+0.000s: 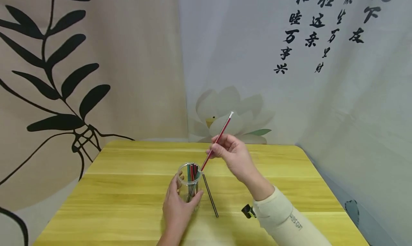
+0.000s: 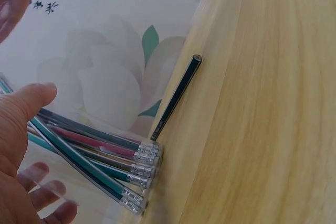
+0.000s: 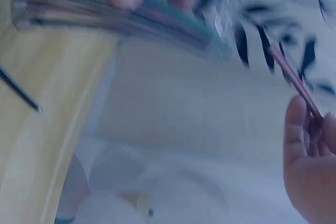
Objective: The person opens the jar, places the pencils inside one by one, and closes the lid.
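Note:
My left hand [image 1: 177, 208] holds a clear cup [image 1: 189, 182] round its side, thumb to the right. Several pencils [image 2: 105, 163] in green, red and dark colours stand in it, silver ferrules at the bottom in the left wrist view. Between thumb and fingers my right hand [image 1: 238, 160] pinches a red pencil [image 1: 224, 127], its silver end up and its lower end by the cup's right rim. That pencil [image 3: 294, 80] also shows in the right wrist view, where the cup is blurred. A dark pencil [image 1: 210, 196] lies on the table, right of the cup.
The yellow wood-grain table [image 1: 112, 181] ends at a back edge against a printed cloth [image 1: 145, 78] with leaves, a lotus and writing. A small black object [image 1: 248, 211] shows beside the right sleeve [image 1: 280, 213].

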`<action>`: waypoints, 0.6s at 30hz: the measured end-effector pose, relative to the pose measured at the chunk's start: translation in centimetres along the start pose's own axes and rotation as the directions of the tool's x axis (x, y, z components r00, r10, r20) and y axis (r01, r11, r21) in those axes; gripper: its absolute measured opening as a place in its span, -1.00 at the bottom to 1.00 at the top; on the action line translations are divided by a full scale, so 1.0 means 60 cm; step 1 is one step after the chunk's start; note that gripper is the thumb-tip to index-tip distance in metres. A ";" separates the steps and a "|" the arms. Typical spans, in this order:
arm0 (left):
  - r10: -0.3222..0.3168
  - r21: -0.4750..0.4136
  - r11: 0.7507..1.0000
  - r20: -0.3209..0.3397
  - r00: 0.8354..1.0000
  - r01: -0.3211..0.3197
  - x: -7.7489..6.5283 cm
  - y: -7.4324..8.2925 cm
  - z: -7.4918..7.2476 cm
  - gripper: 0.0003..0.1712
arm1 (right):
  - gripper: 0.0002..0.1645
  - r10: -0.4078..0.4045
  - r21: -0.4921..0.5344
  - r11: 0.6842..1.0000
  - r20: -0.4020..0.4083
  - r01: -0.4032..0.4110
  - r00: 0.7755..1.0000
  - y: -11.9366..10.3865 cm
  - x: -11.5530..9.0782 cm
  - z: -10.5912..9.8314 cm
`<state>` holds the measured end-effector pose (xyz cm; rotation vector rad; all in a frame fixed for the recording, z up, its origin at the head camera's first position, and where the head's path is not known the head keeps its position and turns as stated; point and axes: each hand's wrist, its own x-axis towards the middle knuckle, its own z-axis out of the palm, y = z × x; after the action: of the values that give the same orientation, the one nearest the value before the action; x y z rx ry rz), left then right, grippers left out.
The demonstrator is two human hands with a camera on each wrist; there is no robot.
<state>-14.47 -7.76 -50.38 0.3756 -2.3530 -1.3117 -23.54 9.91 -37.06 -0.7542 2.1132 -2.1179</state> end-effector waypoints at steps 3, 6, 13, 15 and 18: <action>0.006 0.001 1.000 0.013 1.000 -0.006 -0.002 -0.003 0.001 0.13 | -0.76 -0.045 -0.106 0.993 0.092 0.055 0.995 0.008 -0.011 0.036; 0.027 0.002 1.000 0.017 0.999 -0.027 -0.004 -0.006 0.003 0.12 | -0.78 -0.063 -0.245 0.965 0.127 0.093 0.990 0.024 -0.022 0.057; 0.069 0.015 0.997 -0.021 0.997 -0.069 0.003 -0.008 0.001 0.09 | -0.79 -0.100 -0.357 0.922 0.160 0.152 0.982 0.032 -0.025 0.067; 0.066 0.015 0.998 -0.017 0.998 -0.065 0.003 -0.006 0.001 0.10 | -0.79 -0.101 -0.350 0.925 0.154 0.150 0.983 0.031 -0.025 0.066; 0.056 0.010 0.998 -0.012 0.998 -0.056 0.003 -0.003 0.001 0.11 | -0.80 -0.088 -0.328 0.938 0.091 0.113 0.992 0.032 -0.026 0.057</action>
<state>-14.62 -7.89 -50.53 0.3176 -2.3431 -1.2686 -21.42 7.19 -39.54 -0.9745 2.4725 -1.7594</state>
